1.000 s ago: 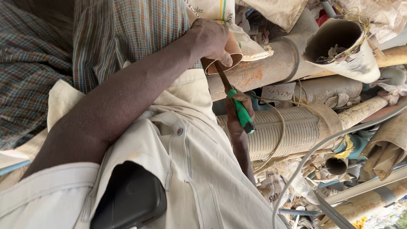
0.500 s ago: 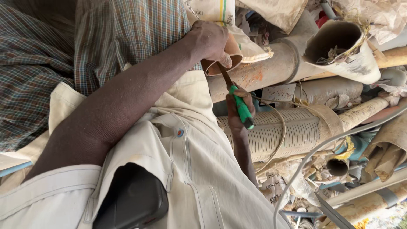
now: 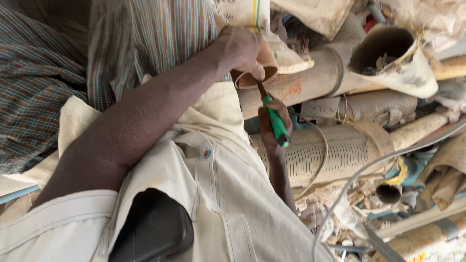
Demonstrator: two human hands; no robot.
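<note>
My left hand [image 3: 240, 51] is closed around a small brown curved piece [image 3: 262, 73], held against a rusty tan pipe [image 3: 301, 82]. My right hand [image 3: 272, 121] grips a tool with a green handle [image 3: 277, 125]. Its dark metal shaft [image 3: 261, 90] points up into the brown piece. My left forearm crosses the view from the lower left. My right forearm comes up from below, beside my cream trouser leg [image 3: 218, 194].
A heap of old pipes fills the right side: a ribbed slotted pipe [image 3: 330, 153], a wide open-mouthed pipe [image 3: 388, 48], thinner tubes and a loose wire [image 3: 369, 170]. Torn sacks [image 3: 315, 14] lie on top. A black object [image 3: 150, 233] sits at my hip.
Both hands keep their grip in almost the same place. The green-handled tool has shifted only slightly against the brown piece.
</note>
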